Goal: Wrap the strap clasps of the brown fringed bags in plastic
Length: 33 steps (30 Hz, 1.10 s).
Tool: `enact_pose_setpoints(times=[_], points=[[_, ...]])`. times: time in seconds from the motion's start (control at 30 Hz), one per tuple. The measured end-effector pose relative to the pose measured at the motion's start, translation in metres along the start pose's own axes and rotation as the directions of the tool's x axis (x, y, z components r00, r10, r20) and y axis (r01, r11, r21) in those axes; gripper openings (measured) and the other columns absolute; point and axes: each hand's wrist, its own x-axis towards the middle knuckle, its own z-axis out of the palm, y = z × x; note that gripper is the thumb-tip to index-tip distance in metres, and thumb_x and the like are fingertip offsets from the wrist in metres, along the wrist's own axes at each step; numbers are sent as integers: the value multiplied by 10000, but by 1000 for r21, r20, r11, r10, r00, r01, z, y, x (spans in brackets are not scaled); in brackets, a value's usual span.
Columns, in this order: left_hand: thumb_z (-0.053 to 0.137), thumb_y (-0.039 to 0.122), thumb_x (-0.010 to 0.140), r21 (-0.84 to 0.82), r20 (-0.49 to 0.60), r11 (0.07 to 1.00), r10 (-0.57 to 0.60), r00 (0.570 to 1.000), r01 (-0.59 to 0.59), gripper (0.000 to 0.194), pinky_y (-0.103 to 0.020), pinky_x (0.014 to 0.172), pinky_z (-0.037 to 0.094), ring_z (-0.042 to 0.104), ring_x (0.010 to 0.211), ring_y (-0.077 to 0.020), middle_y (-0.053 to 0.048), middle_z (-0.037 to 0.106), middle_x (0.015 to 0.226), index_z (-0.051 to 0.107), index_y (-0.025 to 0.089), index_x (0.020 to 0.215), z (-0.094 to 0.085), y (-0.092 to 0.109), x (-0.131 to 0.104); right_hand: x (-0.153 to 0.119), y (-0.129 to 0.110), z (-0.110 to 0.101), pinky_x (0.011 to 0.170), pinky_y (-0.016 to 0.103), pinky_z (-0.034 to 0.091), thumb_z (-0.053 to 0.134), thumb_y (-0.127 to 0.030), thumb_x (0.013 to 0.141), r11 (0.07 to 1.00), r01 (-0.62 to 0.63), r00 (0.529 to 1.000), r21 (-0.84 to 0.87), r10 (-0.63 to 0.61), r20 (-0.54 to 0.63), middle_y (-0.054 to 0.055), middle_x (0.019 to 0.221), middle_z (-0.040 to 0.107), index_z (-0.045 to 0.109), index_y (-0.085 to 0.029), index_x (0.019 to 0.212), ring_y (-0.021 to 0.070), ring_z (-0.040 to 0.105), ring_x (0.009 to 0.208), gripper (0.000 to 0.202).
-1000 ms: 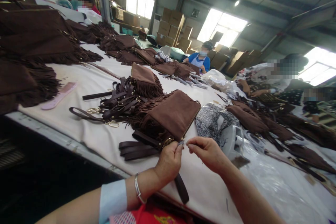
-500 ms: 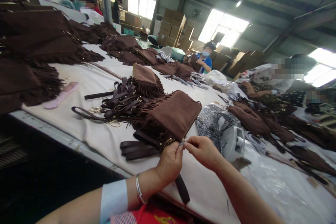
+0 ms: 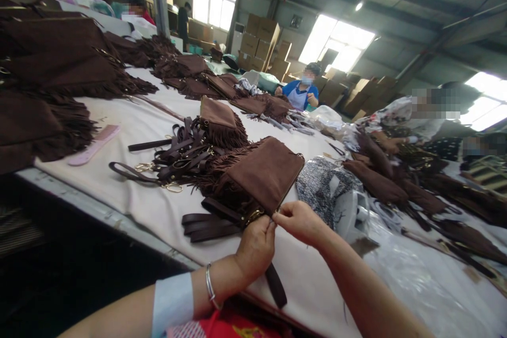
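Observation:
A brown fringed bag (image 3: pixel 265 171) lies on the white-covered table, its zipper edge facing right. At its near corner, my left hand (image 3: pixel 256 245) is closed in a pinch by the gold clasp (image 3: pixel 253 215) of a dark strap. My right hand (image 3: pixel 299 222) meets it there, thumb and forefinger pressed together at the zipper end. What sits between the fingertips of either hand is too small to make out. Dark looped straps (image 3: pixel 209 227) lie left of my left hand, and one strap end (image 3: pixel 275 285) hangs out below it.
A heap of straps with gold rings (image 3: pixel 186 153), a pink comb (image 3: pixel 95 145) and a smaller fringed bag (image 3: pixel 222 121) lie left. Right are a grey sequined item (image 3: pixel 325 182), a white device (image 3: pixel 352 216) and clear plastic (image 3: pixel 415 274). Other people stand around the table.
My right hand has shifted slightly left and up, closer to the bag's corner. Across the table, the person in blue has lowered the brown piece out of sight; the person at right now lifts a brown item.

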Motion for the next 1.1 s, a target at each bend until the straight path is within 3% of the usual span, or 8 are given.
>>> enact_pose_setpoints(times=[0.13, 0.33, 0.47, 0.57, 0.9, 1.1], points=[[429, 331, 936, -66, 29, 993, -95, 995, 96, 286, -289, 671, 375, 522, 676, -169, -30, 600, 703, 639, 185, 808, -3, 3, 2, -12, 10, -8, 533, 231, 378, 574, -281, 749, 975, 48, 996, 218, -63, 63, -10, 553, 625, 686, -168, 611, 119, 520, 542, 210], [498, 377, 875, -244, 85, 908, -329, 940, 340, 277, -248, 517, 283, 376, 525, -111, 45, 423, 559, 596, 166, 725, 1, 7, 7, -25, 25, -1, 559, 236, 420, 588, -250, 733, 946, 6, 1000, 324, 0, -16, 1, 613, 683, 762, -176, 726, 136, 564, 578, 190], [538, 470, 839, -464, 237, 721, -459, 856, 515, 322, -215, 433, 195, 261, 434, -62, 79, 360, 548, 579, 153, 800, 3, 11, 6, -29, 25, 8, 554, 237, 418, 576, -247, 729, 930, -24, 996, 367, 54, -71, 2, 639, 695, 772, -171, 768, 137, 565, 582, 213], [587, 499, 807, -557, 335, 583, -494, 802, 592, 353, -192, 402, 130, 201, 414, -41, 96, 327, 546, 563, 151, 856, 1, 13, 6, -30, 24, 11, 547, 235, 410, 581, -249, 721, 913, -29, 993, 407, 75, -96, 1, 640, 694, 772, -161, 780, 135, 566, 579, 219], [725, 382, 767, -701, 552, 225, -429, 715, 677, 324, -117, 389, 96, 178, 416, -11, 113, 281, 556, 529, 151, 883, -4, 14, 6, -24, 23, 20, 656, 258, 468, 621, -229, 672, 807, -23, 989, 590, 104, -103, 22, 684, 713, 746, -139, 751, 155, 612, 670, 173], [636, 244, 856, -674, 698, -122, -429, 574, 729, 187, -95, 366, 98, 193, 386, -8, 116, 229, 555, 471, 159, 845, -7, 18, 4, -20, 17, 27, 671, 254, 473, 594, -172, 623, 726, -6, 991, 688, 97, -93, 4, 695, 716, 729, -150, 726, 142, 609, 667, 171]])
